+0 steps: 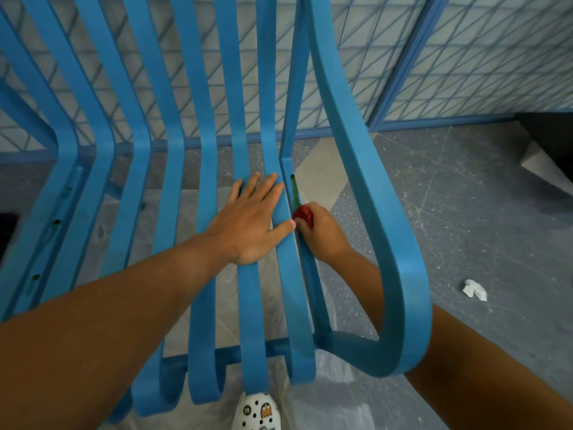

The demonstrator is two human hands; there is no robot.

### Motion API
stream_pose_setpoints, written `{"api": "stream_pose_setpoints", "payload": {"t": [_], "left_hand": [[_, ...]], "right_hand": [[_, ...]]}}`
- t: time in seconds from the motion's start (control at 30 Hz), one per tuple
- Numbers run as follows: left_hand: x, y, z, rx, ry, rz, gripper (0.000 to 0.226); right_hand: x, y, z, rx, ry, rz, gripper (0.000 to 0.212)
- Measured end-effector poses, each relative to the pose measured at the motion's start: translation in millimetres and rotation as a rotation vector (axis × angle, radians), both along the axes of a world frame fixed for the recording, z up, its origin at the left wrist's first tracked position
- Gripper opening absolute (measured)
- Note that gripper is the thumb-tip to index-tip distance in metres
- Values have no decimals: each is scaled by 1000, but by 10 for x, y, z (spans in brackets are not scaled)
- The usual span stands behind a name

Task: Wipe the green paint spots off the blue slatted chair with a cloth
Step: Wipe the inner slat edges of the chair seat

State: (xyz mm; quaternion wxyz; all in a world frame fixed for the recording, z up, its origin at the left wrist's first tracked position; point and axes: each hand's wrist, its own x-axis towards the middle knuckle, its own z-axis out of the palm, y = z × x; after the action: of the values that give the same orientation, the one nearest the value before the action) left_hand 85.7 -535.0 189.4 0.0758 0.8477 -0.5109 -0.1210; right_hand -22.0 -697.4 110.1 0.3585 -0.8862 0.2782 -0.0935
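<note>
Because the green paint streak (pixel 295 190) runs down the inner face of the side frame, just below a small slot, the right hand (pixel 322 234) reaches in through the armrest loop with its fingers bunched round a wadded red cloth (pixel 304 215), pressing it against the frame at the streak's lower end. The left hand (pixel 251 218) lies flat, fingers straight and spread over two seat slats of the blue chair (pixel 384 212), thumb alongside the outermost slat; I judge this steadies the chair against the rubbing. More greenish marks show at the holes in the far side rail (pixel 55 223), so the job looks partly done at best. A crumpled white scrap (pixel 474 290) lies on the grey floor (pixel 480 197), well apart from the chair, and a white shoe (pixel 257 411) stands on plastic sheeting (pixel 328 401) beneath the seat's front edge.
</note>
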Motion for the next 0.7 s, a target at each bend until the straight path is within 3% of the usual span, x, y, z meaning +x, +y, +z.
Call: {"api": "stream_pose_setpoints", "payload": {"t": [0.2,0.47,0.7], "left_hand": [[32,-12,-18,-13,-1,9,81],[-1,-16,33,-13,-19,15,82],[-13,-26,26,-12,-29,17,82]], "right_hand": [[194,-110,-41,-20,17,-51,21],[-189,0,-17,-56,44,67,19],[39,-85,-7,-24,12,64,17]]}}
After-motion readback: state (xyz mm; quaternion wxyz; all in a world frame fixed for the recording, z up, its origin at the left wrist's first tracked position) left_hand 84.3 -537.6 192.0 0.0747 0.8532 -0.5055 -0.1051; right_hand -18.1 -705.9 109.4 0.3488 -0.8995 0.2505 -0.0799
